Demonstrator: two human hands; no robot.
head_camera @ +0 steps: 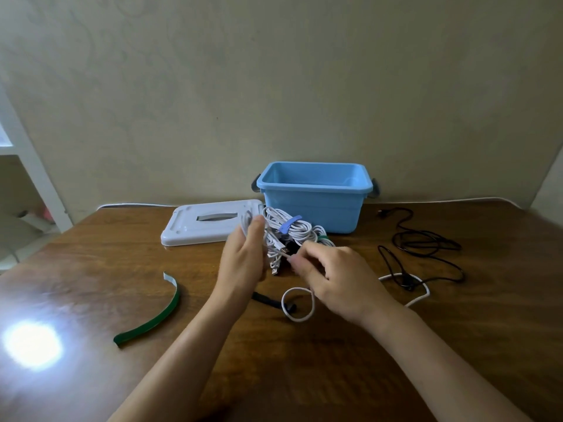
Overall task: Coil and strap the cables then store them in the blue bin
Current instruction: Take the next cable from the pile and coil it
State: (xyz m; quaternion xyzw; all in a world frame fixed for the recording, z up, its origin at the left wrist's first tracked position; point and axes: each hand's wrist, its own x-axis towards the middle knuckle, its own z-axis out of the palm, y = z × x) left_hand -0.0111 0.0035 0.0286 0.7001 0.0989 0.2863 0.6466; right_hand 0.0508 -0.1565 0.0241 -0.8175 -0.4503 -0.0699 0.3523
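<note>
My left hand (243, 257) grips several loops of a white cable (268, 239) above the table's middle. My right hand (332, 278) pinches the same cable just beside it; the free end trails below in a loop (297, 304) on the table. Behind the hands lie coiled white cables (292, 229), one bound with a blue strap (289, 223), one with a green strap (323, 238). The open blue bin (313, 208) stands at the back, nothing visible in it. A loose green strap (152, 318) lies front left, and a dark strap (268, 300) lies under my left wrist.
The bin's white lid (207, 226) lies flat left of the bin. An uncoiled black cable (423, 245) sprawls on the right of the brown table (91, 269). A bright glare spot (32, 345) sits at front left. A wall closes off the back.
</note>
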